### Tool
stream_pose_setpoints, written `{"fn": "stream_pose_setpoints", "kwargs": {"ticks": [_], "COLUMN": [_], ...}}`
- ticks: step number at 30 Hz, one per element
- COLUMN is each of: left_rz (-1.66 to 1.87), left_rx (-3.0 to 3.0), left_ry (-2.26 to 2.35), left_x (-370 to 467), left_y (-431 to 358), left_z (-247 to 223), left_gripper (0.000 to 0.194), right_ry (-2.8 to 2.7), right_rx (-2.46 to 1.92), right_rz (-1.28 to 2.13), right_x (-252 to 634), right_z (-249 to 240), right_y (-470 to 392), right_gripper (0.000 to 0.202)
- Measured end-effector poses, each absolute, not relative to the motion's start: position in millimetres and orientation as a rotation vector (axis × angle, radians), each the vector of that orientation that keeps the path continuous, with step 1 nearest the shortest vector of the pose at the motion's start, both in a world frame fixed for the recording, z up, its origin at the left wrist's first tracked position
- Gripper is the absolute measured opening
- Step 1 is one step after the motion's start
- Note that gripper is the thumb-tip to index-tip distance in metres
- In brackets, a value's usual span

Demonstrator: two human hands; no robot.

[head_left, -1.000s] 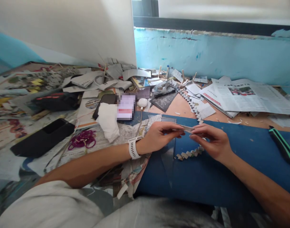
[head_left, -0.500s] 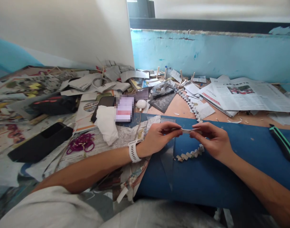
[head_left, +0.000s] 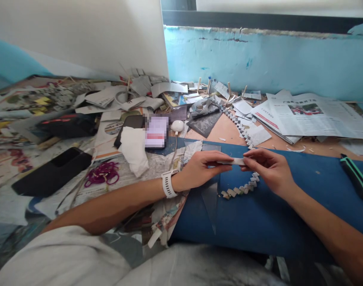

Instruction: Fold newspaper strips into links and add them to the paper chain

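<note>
Pinching a small white strip (head_left: 237, 161) from both ends, the two hands meet above the far part of the blue mat (head_left: 252, 226). The left hand (head_left: 199, 169) has its fingers nearly closed, thumb beneath, on the strip's left end; the right hand (head_left: 269, 169) grips the other end between thumb and curled fingers. Only a short length of the strip shows in the gap between them.

Below that gap lies a curved length of folded-paper chain (head_left: 241, 192), its left tip near the clear sheet (head_left: 210, 202) and its other end running up to the right hand. More chain shows past the hands, crossing the mat's far edge toward the paper scraps; whether the lengths join behind the right hand cannot be told.

A wide stretch of blue separates the right hand from the cutter (head_left: 356, 178), which lies slantwise by the right border of the view, its tip near the mat's far edge. More blue spreads between the chain and the person's lap. The left side is tighter: the watch (head_left: 169, 184) sits over newsprint just outside the mat, with the tissue (head_left: 133, 151) and purple cord (head_left: 102, 174) beyond the forearm. Newspapers (head_left: 306, 115) fill the far right, up to the wall (head_left: 258, 59).
</note>
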State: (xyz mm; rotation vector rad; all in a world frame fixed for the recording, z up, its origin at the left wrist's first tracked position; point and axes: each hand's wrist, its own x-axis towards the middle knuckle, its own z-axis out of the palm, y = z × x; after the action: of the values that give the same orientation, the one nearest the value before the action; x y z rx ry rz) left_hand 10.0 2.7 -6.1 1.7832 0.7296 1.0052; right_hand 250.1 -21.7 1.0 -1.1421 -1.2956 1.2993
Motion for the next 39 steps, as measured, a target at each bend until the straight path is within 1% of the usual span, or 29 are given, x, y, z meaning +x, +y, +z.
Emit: {"fn": "stream_pose_setpoints", "kwargs": {"ticks": [4,7,11,14,20,26,28,31,34,39], "left_rz": [1.063,1.052,0.994,1.005,1.028,1.033,1.014,0.970,0.955,0.795], "left_rx": [1.806,1.703,1.577,1.526,1.400,1.338,1.321,1.322,1.419,1.732], "left_ry": [0.806,0.793,0.791,0.853,0.887,0.824,0.800,0.744,0.725,0.837], "left_x": [9,9,10,13,15,14,14,14,12,8], "left_y": [4,3,0,-3,-3,0,0,1,2,0], "left_z": [-4,-2,0,0,-2,-4,-5,-5,-4,5], "left_gripper": [0.018,0.017,0.021,0.025,0.028,0.030,0.030,0.032,0.030,0.032], "right_ry": [-1.399,-1.609,-1.688,-1.670,-1.627,-1.478,-1.469,-1.503,-1.538,-1.568], "right_rx": [-1.102,-1.085,-1.163,-1.233,-1.307,-1.239,-1.233,-1.273,-1.302,-1.235], "right_rz": [1.293,1.185,0.958,0.896,0.896,1.051,1.039,0.935,0.831,0.866], "right_x": [252,253,250,248,247,247,247,249,251,250], "right_z": [1,1,4,5,0,-3,-3,-3,-2,2], "right_y": [-25,-29,-31,-31,-32,-30,-30,-29,-27,-29], "right_gripper": [0.022,0.028,0.013,0.015,0.022,0.029,0.028,0.025,0.023,0.019]}}
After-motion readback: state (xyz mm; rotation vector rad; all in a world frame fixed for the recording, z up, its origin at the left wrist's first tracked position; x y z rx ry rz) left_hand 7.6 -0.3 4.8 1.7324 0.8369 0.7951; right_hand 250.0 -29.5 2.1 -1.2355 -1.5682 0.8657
